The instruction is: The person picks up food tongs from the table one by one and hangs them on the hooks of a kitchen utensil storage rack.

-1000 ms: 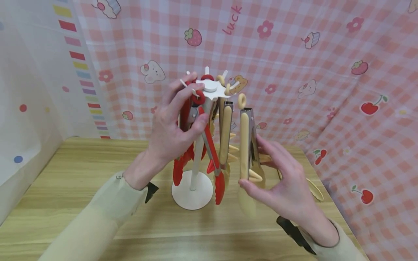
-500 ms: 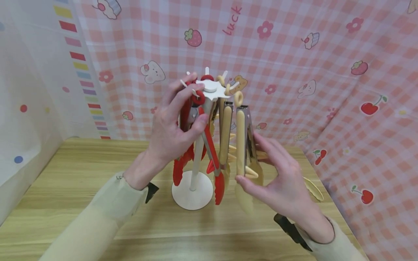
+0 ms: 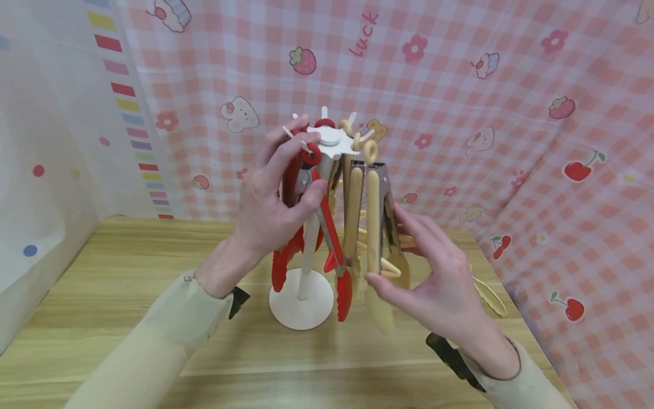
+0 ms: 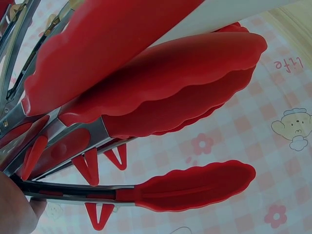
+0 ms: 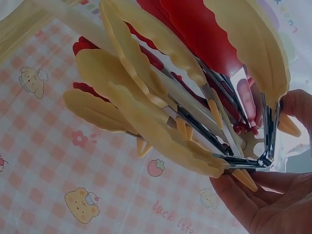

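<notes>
My right hand [image 3: 441, 278] grips a pair of beige-tipped tongs [image 3: 373, 221] by its two arms, thumb on one side and fingers on the other. The tongs hang tip down, their ring right by a hook of the white rotating rack [image 3: 329, 136]. At the rack's top left, my left hand [image 3: 268, 196] holds red tongs [image 3: 332, 233], fingertips up at the white hub and thumb against one arm. Another pair of beige tongs [image 3: 352, 216] hangs just left of the held pair. The right wrist view shows the held tongs [image 5: 258, 48] with tips spread apart.
The rack's round white base [image 3: 301, 312] stands on the wooden table [image 3: 204, 363]. More beige tongs [image 3: 487, 295] lie at the table's right edge, partly behind the right hand. A pink checked curtain [image 3: 245, 68] closes off the back and right.
My right hand has carried the beige tongs left and slightly up, bringing the ring from beside the rack to its hook tip. The left hand stays in place.
</notes>
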A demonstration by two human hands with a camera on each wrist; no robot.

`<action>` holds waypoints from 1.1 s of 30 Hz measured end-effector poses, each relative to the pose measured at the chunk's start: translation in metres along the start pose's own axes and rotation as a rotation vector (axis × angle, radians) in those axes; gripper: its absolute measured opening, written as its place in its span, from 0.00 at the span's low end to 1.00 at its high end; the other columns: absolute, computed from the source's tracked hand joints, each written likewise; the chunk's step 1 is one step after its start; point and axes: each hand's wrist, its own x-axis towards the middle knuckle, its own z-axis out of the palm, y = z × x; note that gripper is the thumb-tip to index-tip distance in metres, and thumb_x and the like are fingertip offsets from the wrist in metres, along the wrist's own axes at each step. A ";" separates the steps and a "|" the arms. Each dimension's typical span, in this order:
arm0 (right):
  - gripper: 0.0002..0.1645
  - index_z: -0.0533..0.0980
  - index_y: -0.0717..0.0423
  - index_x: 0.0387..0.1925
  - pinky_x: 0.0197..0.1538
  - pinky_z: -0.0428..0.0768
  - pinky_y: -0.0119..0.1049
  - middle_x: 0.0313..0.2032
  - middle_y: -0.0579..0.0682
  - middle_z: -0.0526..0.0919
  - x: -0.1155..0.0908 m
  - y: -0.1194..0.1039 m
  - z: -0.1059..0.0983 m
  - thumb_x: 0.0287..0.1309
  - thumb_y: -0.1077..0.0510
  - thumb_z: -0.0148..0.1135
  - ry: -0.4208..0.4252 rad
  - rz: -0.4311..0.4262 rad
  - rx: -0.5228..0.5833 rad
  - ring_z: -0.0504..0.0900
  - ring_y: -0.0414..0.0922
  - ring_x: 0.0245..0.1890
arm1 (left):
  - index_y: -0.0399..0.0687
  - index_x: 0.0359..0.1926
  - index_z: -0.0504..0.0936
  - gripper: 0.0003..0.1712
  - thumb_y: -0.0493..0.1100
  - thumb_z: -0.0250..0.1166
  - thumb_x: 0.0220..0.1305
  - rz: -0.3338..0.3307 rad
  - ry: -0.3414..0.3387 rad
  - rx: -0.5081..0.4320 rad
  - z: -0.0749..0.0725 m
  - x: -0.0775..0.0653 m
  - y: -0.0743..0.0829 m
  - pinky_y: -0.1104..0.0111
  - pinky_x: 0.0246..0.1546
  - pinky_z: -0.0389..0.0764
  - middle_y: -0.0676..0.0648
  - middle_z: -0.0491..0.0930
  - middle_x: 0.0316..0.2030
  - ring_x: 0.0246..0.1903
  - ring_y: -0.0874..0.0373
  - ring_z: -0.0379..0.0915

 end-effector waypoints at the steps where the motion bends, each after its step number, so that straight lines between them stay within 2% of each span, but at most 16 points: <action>1: 0.60 0.69 0.57 0.76 0.54 0.85 0.22 0.59 0.58 0.83 0.000 0.000 0.000 0.37 0.67 0.84 0.000 -0.001 0.000 0.86 0.50 0.54 | 0.43 0.66 0.76 0.30 0.48 0.63 0.66 0.001 0.002 0.000 0.000 0.000 0.000 0.56 0.64 0.83 0.36 0.70 0.72 0.70 0.47 0.72; 10: 0.59 0.69 0.59 0.75 0.53 0.86 0.23 0.58 0.58 0.84 0.002 0.000 0.003 0.37 0.66 0.84 -0.006 -0.004 -0.006 0.88 0.52 0.51 | 0.43 0.67 0.75 0.30 0.48 0.63 0.66 0.003 -0.004 0.014 0.000 0.000 -0.001 0.57 0.63 0.84 0.37 0.70 0.73 0.69 0.47 0.73; 17: 0.60 0.68 0.57 0.76 0.52 0.86 0.25 0.57 0.56 0.84 0.001 0.000 0.006 0.38 0.66 0.84 -0.014 0.005 -0.001 0.89 0.49 0.49 | 0.43 0.67 0.75 0.30 0.48 0.63 0.66 0.000 -0.007 0.007 0.000 0.000 -0.001 0.56 0.63 0.83 0.36 0.69 0.73 0.69 0.47 0.72; 26: 0.59 0.68 0.60 0.75 0.53 0.88 0.30 0.58 0.58 0.83 -0.003 0.002 0.008 0.38 0.67 0.84 -0.031 0.035 0.032 0.89 0.51 0.51 | 0.43 0.67 0.75 0.30 0.47 0.63 0.66 -0.015 -0.018 -0.012 0.000 -0.001 0.000 0.56 0.64 0.83 0.37 0.68 0.73 0.71 0.48 0.71; 33: 0.58 0.69 0.61 0.75 0.54 0.87 0.28 0.58 0.59 0.83 -0.003 0.001 0.015 0.39 0.66 0.84 -0.023 0.043 0.047 0.88 0.51 0.53 | 0.43 0.67 0.75 0.30 0.48 0.63 0.66 -0.007 -0.008 -0.012 0.000 -0.001 0.000 0.56 0.65 0.83 0.37 0.69 0.73 0.71 0.48 0.71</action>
